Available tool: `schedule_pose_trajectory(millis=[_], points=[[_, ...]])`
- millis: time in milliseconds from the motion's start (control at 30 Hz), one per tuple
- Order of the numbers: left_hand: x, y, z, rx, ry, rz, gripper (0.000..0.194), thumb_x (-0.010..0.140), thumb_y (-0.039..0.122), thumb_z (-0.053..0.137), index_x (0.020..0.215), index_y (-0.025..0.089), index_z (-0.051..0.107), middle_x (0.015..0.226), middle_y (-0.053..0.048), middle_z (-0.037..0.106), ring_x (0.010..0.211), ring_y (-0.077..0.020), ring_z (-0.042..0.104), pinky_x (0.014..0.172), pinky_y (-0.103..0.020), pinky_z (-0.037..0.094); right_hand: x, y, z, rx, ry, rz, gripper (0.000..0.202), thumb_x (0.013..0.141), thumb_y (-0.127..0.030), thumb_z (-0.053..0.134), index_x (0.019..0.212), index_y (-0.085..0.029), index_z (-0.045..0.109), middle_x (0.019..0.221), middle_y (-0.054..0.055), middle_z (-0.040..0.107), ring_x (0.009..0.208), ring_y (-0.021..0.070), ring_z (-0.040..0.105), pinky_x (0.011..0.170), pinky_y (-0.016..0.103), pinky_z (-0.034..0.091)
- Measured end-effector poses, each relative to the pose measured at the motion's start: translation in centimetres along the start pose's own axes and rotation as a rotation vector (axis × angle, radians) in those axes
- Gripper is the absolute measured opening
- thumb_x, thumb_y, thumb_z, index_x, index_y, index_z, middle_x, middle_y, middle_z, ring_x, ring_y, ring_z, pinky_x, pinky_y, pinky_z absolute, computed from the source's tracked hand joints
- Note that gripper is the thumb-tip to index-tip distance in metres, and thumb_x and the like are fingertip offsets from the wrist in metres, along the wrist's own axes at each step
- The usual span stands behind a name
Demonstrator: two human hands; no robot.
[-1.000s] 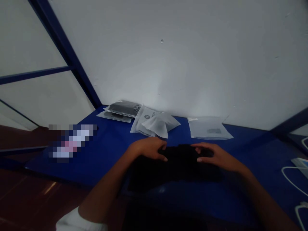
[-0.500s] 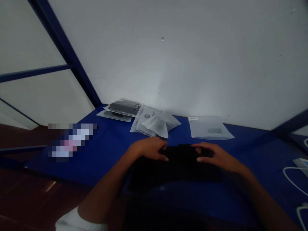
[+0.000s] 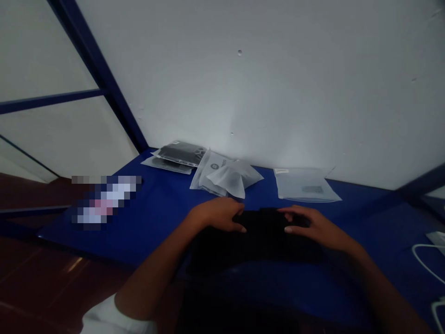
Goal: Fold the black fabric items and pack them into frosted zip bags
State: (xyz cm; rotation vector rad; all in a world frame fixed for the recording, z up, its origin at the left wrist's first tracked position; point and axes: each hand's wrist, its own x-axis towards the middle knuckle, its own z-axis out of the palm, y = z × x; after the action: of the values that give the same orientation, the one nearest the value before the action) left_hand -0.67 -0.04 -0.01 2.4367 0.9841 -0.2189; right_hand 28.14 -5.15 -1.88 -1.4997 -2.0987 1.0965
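A black cloth item (image 3: 255,246), too dark for its folds or exact kind to show, lies across the blue table in front of me. At its far left part, my left hand (image 3: 224,214) grips it, thumb on the near side and the other fingers curled over the edge. My right hand (image 3: 306,225) holds the far right part the same way, with thumb and index finger a little apart around the dark fabric. Parts of the fingers are lost in the black.
Frosted zip bags (image 3: 225,174) lie in a heap by the wall (image 3: 271,93), next to bags with dark contents (image 3: 181,153). A flatter frosted bag (image 3: 302,185) rests to their right. A pixelated item (image 3: 107,199) is on the left; a white cable (image 3: 417,260) on the right.
The view has shifted very slightly. Both hands keep their places on the black cloth item, with no clear movement.
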Motion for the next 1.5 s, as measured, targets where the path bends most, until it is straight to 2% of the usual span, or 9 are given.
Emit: schedule_pose_trajectory(millis=[400, 667, 967, 1500], points=[[-0.2, 0.7, 0.1, 0.087, 0.023, -0.023, 0.034, 0.079, 0.050, 0.061, 0.092, 0.019, 0.056, 0.092, -0.004, 0.065, 0.076, -0.0200, 0.059, 0.059, -0.026, 0.037, 0.1, -0.4, 0.2, -0.046, 0.015, -0.009, 0.049, 0.079, -0.055, 0.062, 0.120, -0.029, 0.061, 0.099, 0.004, 0.063, 0.099, 0.0253, 0.059, 0.093, 0.041, 0.043], [-0.2, 0.9, 0.3, 0.113, 0.021, -0.033, 0.033, 0.080, 0.049, 0.061, 0.094, 0.019, 0.056, 0.095, -0.006, 0.065, 0.079, -0.0208, 0.060, 0.060, -0.027, 0.038, 0.0, -0.7, 0.4, -0.074, 0.014, 0.004, 0.050, 0.079, -0.058, 0.060, 0.121, -0.030, 0.060, 0.098, 0.005, 0.064, 0.098, 0.0272, 0.059, 0.092, 0.045, 0.044], [-0.4, 1.1, 0.3, 0.140, 0.030, -0.042, 0.034, 0.080, 0.049, 0.060, 0.096, 0.019, 0.057, 0.095, -0.007, 0.066, 0.079, -0.0215, 0.061, 0.060, -0.027, 0.040, 0.0, -0.6, 0.5, -0.111, 0.015, -0.008, 0.045, 0.081, -0.055, 0.060, 0.120, -0.031, 0.060, 0.098, 0.003, 0.063, 0.095, 0.0235, 0.060, 0.088, 0.038, 0.045], [-0.2, 0.9, 0.6, 0.145, 0.047, -0.030, 0.034, 0.080, 0.049, 0.061, 0.093, 0.019, 0.056, 0.094, -0.006, 0.065, 0.079, -0.0222, 0.061, 0.060, -0.028, 0.040, -0.1, -0.8, 0.6, -0.107, 0.028, 0.000, 0.045, 0.081, -0.056, 0.060, 0.119, -0.032, 0.061, 0.097, 0.002, 0.065, 0.095, 0.0237, 0.061, 0.088, 0.038, 0.047]])
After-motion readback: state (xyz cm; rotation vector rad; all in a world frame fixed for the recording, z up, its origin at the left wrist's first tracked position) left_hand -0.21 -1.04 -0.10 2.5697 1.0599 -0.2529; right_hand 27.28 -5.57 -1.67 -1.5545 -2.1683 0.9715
